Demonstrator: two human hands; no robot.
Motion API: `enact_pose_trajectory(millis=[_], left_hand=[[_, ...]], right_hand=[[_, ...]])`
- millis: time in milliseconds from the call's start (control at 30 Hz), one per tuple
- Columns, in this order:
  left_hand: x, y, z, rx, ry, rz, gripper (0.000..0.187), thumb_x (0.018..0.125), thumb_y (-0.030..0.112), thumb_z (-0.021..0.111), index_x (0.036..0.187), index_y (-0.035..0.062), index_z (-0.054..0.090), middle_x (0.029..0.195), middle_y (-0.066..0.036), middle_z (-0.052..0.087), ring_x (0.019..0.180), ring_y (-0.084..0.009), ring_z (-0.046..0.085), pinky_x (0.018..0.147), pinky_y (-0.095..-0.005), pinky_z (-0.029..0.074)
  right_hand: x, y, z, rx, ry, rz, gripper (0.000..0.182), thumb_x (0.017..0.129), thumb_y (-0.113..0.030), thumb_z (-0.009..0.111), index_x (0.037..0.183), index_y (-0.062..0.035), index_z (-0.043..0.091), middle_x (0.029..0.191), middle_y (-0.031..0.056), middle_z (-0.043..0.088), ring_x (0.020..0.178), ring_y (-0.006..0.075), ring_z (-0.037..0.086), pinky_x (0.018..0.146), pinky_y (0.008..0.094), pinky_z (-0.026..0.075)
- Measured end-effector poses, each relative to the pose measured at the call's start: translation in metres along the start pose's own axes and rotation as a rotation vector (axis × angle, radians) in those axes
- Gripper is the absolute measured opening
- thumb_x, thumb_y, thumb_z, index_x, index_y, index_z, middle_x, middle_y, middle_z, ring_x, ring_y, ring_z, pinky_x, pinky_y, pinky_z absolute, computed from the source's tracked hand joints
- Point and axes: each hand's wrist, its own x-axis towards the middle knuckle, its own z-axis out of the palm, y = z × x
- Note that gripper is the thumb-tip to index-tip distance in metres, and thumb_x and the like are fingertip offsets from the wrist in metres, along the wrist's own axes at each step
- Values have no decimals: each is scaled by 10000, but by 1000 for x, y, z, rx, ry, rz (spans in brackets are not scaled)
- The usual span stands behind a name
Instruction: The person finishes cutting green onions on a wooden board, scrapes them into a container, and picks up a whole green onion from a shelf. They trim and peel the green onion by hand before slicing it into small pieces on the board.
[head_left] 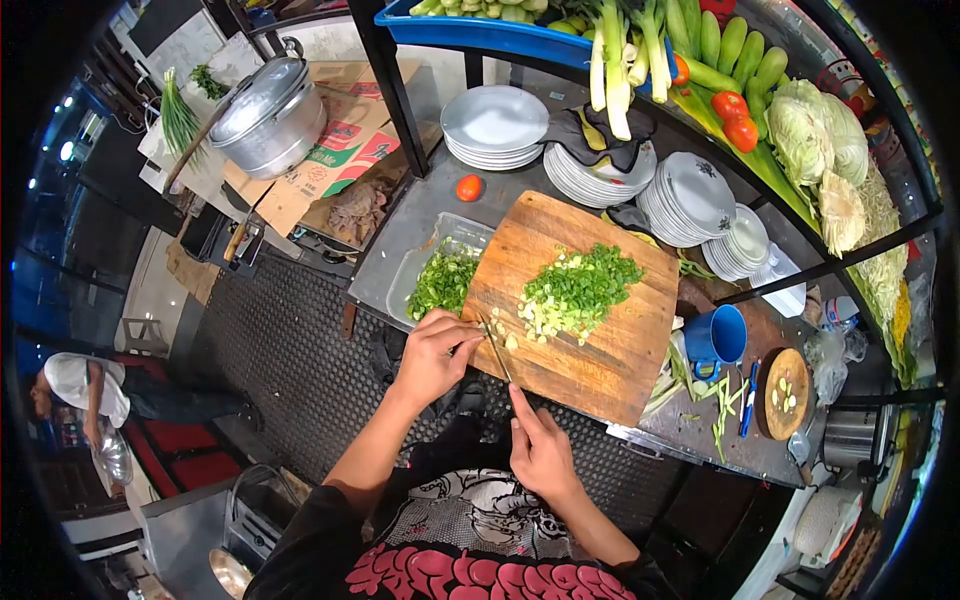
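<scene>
A wooden cutting board (610,375) lies on the grey counter with a heap of chopped green onion (585,290) on it. My right hand (543,452) grips a knife (497,350), its blade over the board's near left corner. Close to the blade tip, my left hand (437,355) is closed in a pinch; what is between its fingers is hidden. A few pale slices (511,342) lie beside the blade. Left of the board, partly under it, a clear plastic container (400,285) holds more chopped greens (445,280).
Stacked plates (493,120) and a tomato (468,188) stand behind the board. To the right are a blue mug (715,335), a blue-handled knife (749,400) and a small round board (770,410). Vegetables fill the rack above. A large pot (270,125) stands left; another person (90,390) is farther off.
</scene>
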Motion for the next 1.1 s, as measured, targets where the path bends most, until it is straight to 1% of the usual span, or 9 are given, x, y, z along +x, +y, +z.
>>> enact_pose_trajectory(millis=[167, 267, 400, 500, 533, 633, 733, 867, 1100], left_hand=[[1, -1, 0, 20, -21, 4, 139, 791, -1, 849, 923, 18, 812, 931, -106, 794, 848, -284, 687, 783, -376, 570], [1, -2, -1, 15, -7, 1, 133, 796, 9, 853, 921, 19, 811, 923, -109, 794, 850, -279, 696, 783, -372, 570], [-1, -2, 1, 1, 32, -1, 117, 811, 19, 855, 919, 21, 811, 908, -113, 792, 846, -272, 709, 787, -368, 571], [-1, -2, 1, -9, 28, 0, 111, 817, 24, 854, 919, 21, 810, 902, -114, 787, 834, -270, 710, 784, -366, 571], [0, -3, 0, -9, 23, 5, 110, 818, 25, 855, 919, 20, 810, 899, -114, 784, 828, -269, 710, 782, -366, 571], [-1, -5, -1, -39, 9, 3, 116, 816, 26, 858, 921, 17, 809, 893, -116, 770, 822, -269, 708, 773, -365, 568], [0, -7, -2, -34, -3, 18, 119, 812, 23, 859, 919, 14, 806, 889, -118, 757, 818, -272, 708, 761, -366, 565], [1, 0, -3, -51, -4, -21, 112, 813, -9, 818, 920, 16, 796, 893, -99, 745, 848, -280, 698, 783, -378, 574], [2, 1, 0, -26, 37, 16, 108, 797, -27, 811, 897, 7, 790, 909, -118, 766, 859, -289, 718, 794, -377, 582]], right_hand=[[-4, -6, -11, -18, -13, 10, 644, 987, -88, 623, 1600, -230, 484, 857, 208, 623, 689, 429, 663, 667, 513, 565], [-25, -8, -27, 59, -26, 59, 591, 998, -83, 624, 1570, -196, 531, 819, 190, 614, 660, 394, 648, 653, 471, 546], [-40, 9, -26, 134, 27, 45, 528, 1016, -73, 612, 1539, -133, 567, 793, 158, 591, 634, 328, 601, 646, 409, 510], [-27, 5, -14, 159, 68, 25, 541, 1016, -73, 613, 1550, -145, 554, 810, 168, 595, 641, 335, 609, 660, 419, 519], [-21, 6, -8, 172, 97, -21, 560, 1016, -75, 616, 1564, -162, 539, 819, 175, 587, 659, 352, 624, 663, 432, 526], [-14, 2, 0, 133, 42, 13, 571, 1017, -82, 618, 1573, -179, 528, 824, 183, 581, 677, 368, 636, 661, 445, 532], [-13, 7, 7, 126, 44, -3, 582, 1025, -95, 603, 1590, -196, 505, 823, 187, 577, 665, 381, 636, 644, 460, 535], [-14, 4, 7, 71, 6, 39, 596, 1022, -100, 600, 1598, -205, 493, 831, 194, 587, 655, 392, 646, 628, 476, 542], [-10, 3, 14, -25, 26, -28, 684, 985, -91, 611, 1632, -205, 421, 883, 214, 615, 645, 430, 660, 601, 517, 576]])
